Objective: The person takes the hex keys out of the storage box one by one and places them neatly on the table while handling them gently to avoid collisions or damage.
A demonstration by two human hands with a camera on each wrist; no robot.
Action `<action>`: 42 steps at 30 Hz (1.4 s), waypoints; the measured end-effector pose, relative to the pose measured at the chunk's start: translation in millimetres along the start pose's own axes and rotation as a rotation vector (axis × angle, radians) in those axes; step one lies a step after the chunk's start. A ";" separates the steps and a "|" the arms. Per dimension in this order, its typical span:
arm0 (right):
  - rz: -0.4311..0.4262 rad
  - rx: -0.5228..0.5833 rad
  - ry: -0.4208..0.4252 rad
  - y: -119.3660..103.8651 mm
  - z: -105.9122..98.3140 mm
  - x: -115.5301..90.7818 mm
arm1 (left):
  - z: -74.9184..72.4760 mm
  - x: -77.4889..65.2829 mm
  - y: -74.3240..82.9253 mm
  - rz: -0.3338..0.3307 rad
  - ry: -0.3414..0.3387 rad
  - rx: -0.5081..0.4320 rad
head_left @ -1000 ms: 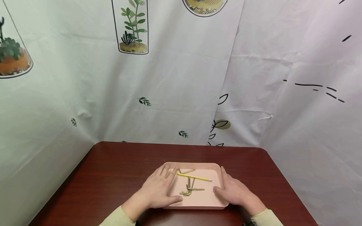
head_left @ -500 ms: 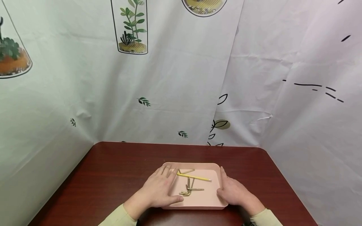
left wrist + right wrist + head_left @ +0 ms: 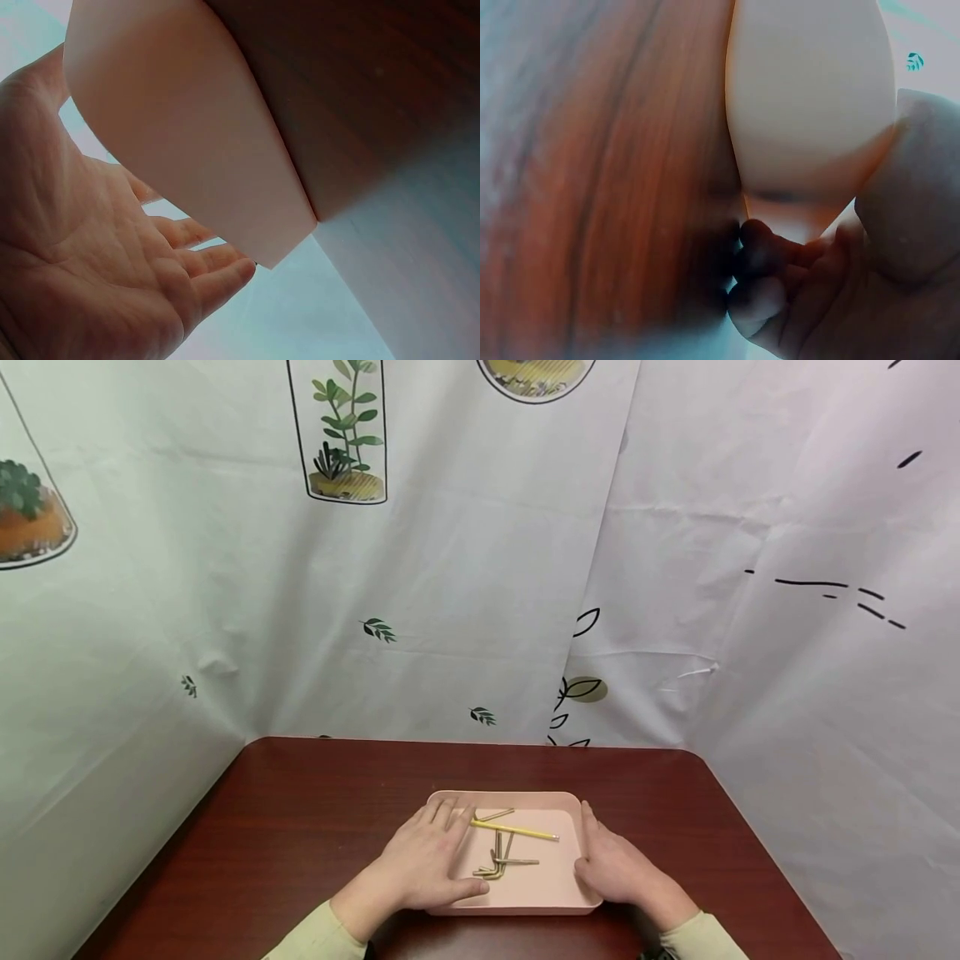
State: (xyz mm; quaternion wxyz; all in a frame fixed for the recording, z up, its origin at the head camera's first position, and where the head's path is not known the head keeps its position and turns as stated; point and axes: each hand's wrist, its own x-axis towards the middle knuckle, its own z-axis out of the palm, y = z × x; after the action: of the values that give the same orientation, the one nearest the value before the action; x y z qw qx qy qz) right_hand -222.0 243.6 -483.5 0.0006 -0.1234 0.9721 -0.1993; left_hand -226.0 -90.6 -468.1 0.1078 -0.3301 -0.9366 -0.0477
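Note:
A pale pink tray point(image 3: 558, 885) sits on the table near me. Several brass-coloured L-shaped hex keys point(image 3: 498, 860) lie loosely inside it. A longer yellow hex key point(image 3: 517, 831) with a pale tip slants above them; my left fingers cover its other end. My left hand point(image 3: 423, 860) rests across the left rim, fingers straight and thumb reaching over the near left corner. In the left wrist view its palm point(image 3: 97, 240) faces the tray's outer wall. My right hand point(image 3: 618, 864) grips the right wall, thumb at the inner side. The right wrist view shows its other fingers point(image 3: 757, 300) curled outside.
The dark red-brown table point(image 3: 337, 785) extends around the tray and has rounded far corners. White printed cloth point(image 3: 450, 568) hangs behind the table and along both sides. Pale sleeves point(image 3: 318, 935) cover my forearms.
My right thumb has drawn back from over the tray floor to the right wall. My left hand has edged slightly right over the tray. The view has shifted a little.

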 end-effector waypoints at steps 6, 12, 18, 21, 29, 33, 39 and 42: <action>-0.014 0.013 0.016 1.2 2.0 -1.2 | 0.2 1.5 1.0 0.005 -0.010 -0.001; -0.013 0.008 0.030 2.1 3.1 -2.8 | 0.7 4.0 1.3 0.008 -0.022 0.000; -0.016 0.006 0.030 2.4 2.4 -3.7 | 2.1 7.2 1.5 0.017 -0.025 0.011; -0.008 0.015 0.008 3.6 2.7 -2.9 | 2.2 8.5 1.7 0.022 -0.014 0.018; -0.016 0.020 -0.016 4.9 1.4 0.8 | -0.9 12.9 1.6 0.030 0.004 0.017; -0.020 0.024 -0.023 4.2 0.9 1.5 | -1.9 15.8 1.9 0.026 -0.021 0.005; -0.034 0.021 -0.021 3.7 2.8 1.4 | -1.8 19.9 2.2 0.043 -0.064 -0.004; -0.040 0.014 -0.016 3.2 3.6 1.4 | -1.7 21.9 2.6 0.043 -0.084 -0.022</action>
State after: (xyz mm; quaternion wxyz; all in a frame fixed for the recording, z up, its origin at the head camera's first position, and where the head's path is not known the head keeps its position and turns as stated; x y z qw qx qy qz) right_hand -224.0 244.7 -488.0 0.0052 -0.1442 0.9681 -0.2050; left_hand -240.6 -75.5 -461.3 0.0657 -0.3532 -0.9323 -0.0419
